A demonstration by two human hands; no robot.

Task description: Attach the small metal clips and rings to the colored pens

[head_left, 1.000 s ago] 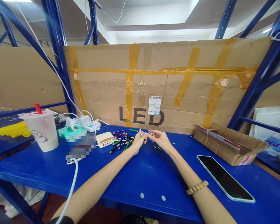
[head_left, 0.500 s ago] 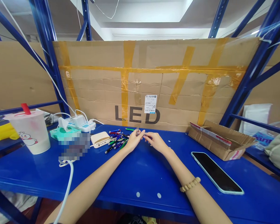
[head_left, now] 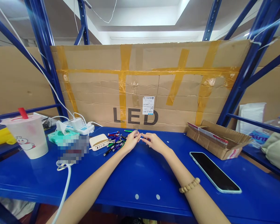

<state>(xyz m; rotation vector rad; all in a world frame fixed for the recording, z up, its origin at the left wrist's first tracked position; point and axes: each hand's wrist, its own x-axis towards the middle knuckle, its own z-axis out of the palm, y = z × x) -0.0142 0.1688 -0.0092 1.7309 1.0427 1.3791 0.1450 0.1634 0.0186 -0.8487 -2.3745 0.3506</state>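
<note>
My left hand [head_left: 131,142] is closed around a small clear, shiny piece [head_left: 136,133], whose top shows above the fingers. It is too small to name. Close beside it, my right hand [head_left: 155,142] has its fingers pinched together, the fingertips meeting those of the left. Whatever thin thing sits in that pinch is hidden or too small to make out. A loose pile of pens [head_left: 114,143] in blue, black, green and other colours lies just left of my left hand. One green pen [head_left: 128,131] rests behind it, near the cardboard.
Left of the pens are a cream box-shaped device [head_left: 99,142], a green pack [head_left: 63,137], a power strip [head_left: 90,128] with cables and a drink cup [head_left: 28,138]. A phone [head_left: 215,172] and an open cardboard box [head_left: 217,140] lie right. Tall cardboard [head_left: 95,96] stands behind.
The view has shifted slightly. My right fingers have changed their pose a little at the left fingertips, while my left hand keeps its hold on the small clear piece.
</note>
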